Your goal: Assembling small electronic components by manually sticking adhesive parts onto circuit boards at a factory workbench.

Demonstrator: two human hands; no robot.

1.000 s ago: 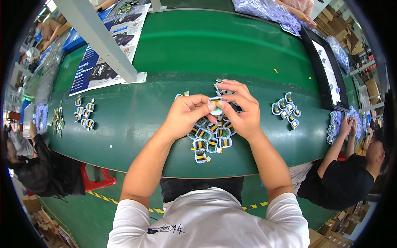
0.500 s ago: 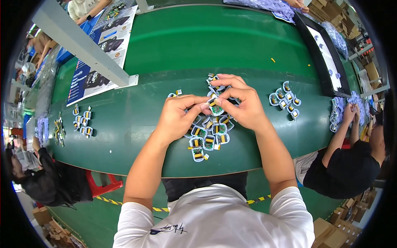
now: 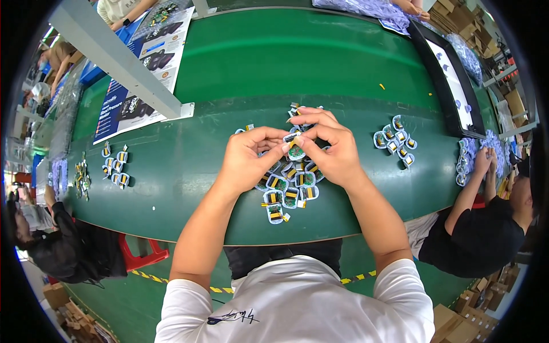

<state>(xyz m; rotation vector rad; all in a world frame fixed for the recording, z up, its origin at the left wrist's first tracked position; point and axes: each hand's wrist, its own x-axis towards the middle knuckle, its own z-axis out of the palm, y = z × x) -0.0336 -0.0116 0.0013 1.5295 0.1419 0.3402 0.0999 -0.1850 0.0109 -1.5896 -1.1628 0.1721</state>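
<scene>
Between my fingertips, above the middle of the table, is a small pale-cased unit (image 3: pixel 295 152) with a green circuit board and a black part crossed by yellow tape. My left hand (image 3: pixel 251 157) pinches its left side with thumb and forefinger. From the right, my right hand (image 3: pixel 331 146) grips it near the yellow tape. Beneath and in front of my hands lies a pile of similar units (image 3: pixel 290 197), several showing green boards and yellow strips. More of them stick out behind my fingers, partly hidden.
Small groups of like units lie to the left (image 3: pixel 116 166) and right (image 3: pixel 396 140). A printed poster (image 3: pixel 166 63) lies by a grey metal post (image 3: pixel 123 63). A black-framed tray (image 3: pixel 449 80) stands at the far right. Co-workers sit on both sides; a red stool (image 3: pixel 143 254) is at lower left.
The unit's black, yellow-taped part now shows more clearly between my fingertips. My right hand has shifted slightly left and down; both hands keep their pinch.
</scene>
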